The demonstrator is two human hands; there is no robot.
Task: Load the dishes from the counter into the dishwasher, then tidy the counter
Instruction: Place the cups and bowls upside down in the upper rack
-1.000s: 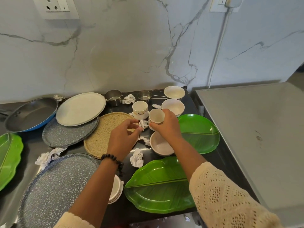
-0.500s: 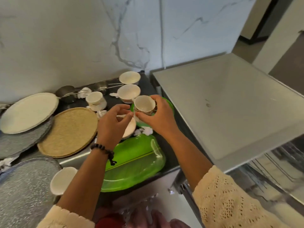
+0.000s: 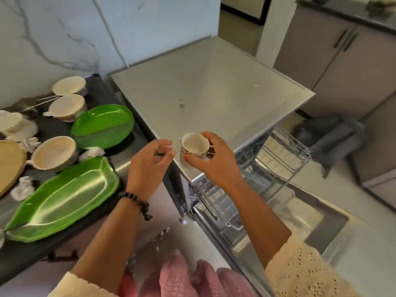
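Note:
My right hand (image 3: pixel 211 159) grips a small white cup (image 3: pixel 195 144) with a patterned band, held upright above the front corner of the grey dishwasher top (image 3: pixel 203 88). Just left of the cup, my left hand (image 3: pixel 150 161) has its fingers curled and its thumb against the fingertips, with nothing clearly in it. Below my right hand the dishwasher stands open, its upper wire rack (image 3: pixel 276 155) pulled out and a lower rack (image 3: pixel 216 202) beneath. On the dark counter at the left lie two green leaf plates (image 3: pixel 64 198) (image 3: pixel 102 125), white bowls (image 3: pixel 53 153) (image 3: pixel 66 105) (image 3: pixel 68 85) and another cup (image 3: pixel 10 123).
Crumpled paper balls (image 3: pixel 92 151) (image 3: pixel 22 188) lie among the dishes, beside a woven mat (image 3: pixel 8 161) at the left edge. The lowered dishwasher door (image 3: pixel 310 221) juts out at the lower right. Grey cabinets (image 3: pixel 342 61) stand beyond it.
My right hand has lifted the cup off the counter and carried it right, over the dishwasher's corner. My left hand followed alongside. My view has swung right, showing the open dishwasher.

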